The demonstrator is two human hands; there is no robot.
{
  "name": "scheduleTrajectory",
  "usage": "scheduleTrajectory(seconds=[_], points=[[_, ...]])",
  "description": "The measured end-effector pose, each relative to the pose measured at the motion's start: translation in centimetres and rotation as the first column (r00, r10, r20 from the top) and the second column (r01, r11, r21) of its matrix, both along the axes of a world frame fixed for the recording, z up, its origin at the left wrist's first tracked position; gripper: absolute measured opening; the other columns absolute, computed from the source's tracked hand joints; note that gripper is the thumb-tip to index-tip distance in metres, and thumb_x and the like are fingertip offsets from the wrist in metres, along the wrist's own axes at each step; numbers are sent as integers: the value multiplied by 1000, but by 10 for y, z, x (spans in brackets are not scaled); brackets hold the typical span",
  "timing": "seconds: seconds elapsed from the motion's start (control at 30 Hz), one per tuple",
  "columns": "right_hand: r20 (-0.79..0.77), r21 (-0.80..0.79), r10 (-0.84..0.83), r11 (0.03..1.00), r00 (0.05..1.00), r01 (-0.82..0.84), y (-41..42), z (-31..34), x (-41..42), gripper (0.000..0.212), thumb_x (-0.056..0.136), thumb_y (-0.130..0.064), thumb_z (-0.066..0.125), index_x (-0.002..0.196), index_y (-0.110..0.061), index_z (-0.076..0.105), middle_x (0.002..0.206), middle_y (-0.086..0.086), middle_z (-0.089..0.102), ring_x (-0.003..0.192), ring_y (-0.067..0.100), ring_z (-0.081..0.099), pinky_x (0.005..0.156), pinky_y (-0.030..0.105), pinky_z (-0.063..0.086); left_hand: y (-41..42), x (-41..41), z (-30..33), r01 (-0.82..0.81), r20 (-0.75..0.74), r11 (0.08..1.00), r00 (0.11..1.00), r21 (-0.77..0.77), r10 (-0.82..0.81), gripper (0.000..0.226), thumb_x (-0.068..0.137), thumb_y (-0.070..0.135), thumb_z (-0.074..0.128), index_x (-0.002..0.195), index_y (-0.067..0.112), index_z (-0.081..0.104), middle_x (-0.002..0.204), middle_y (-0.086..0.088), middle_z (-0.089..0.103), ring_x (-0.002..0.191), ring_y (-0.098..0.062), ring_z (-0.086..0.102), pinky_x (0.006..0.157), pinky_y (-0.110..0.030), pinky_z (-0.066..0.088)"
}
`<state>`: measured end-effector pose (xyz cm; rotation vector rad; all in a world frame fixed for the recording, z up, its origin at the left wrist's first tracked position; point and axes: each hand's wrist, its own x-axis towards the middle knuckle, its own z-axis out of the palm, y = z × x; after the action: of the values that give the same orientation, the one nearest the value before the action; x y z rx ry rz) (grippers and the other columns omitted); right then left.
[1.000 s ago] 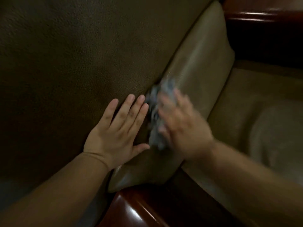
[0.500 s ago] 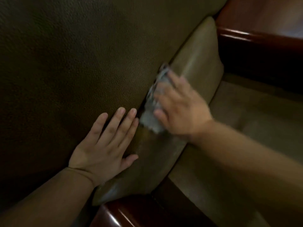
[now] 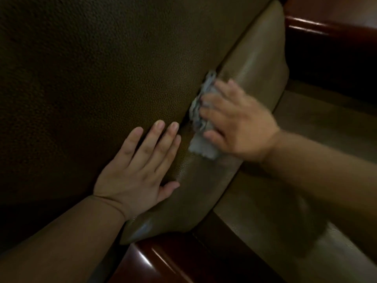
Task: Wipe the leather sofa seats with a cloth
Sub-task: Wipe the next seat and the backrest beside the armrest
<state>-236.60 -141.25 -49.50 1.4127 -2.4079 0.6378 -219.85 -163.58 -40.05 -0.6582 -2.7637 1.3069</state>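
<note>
A large dark-brown leather cushion (image 3: 91,78) fills the left and top of the view. Beside it runs a narrower, lighter olive leather cushion (image 3: 259,50), slanting from upper right to lower left. My left hand (image 3: 138,170) lies flat with straight fingers on the dark cushion, its thumb on the olive one. My right hand (image 3: 234,121) presses a crumpled grey-white cloth (image 3: 201,131) onto the olive cushion at the seam between the two; its fingers curl over the cloth. The hand covers most of the cloth.
A glossy reddish wooden frame rail (image 3: 155,260) runs along the bottom, and another wooden rail (image 3: 318,27) sits at the top right. A tan leather seat surface (image 3: 265,217) lies under my right forearm.
My right hand slid the cloth up along the seam and then back a little toward my left hand. My left hand stayed flat on the dark cushion.
</note>
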Motion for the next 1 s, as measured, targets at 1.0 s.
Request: scheduleTrajectory(seconds=[1.0], points=[[698, -171, -318, 796, 642, 580, -42, -1, 72, 65, 110, -47, 26, 155, 1, 29, 172, 21, 3, 159, 38, -6, 129, 52, 9, 2, 1, 0, 9, -31, 999, 999, 37, -8, 85, 102, 60, 29, 163, 1, 29, 172, -21, 20, 158, -40, 18, 130, -56, 3]])
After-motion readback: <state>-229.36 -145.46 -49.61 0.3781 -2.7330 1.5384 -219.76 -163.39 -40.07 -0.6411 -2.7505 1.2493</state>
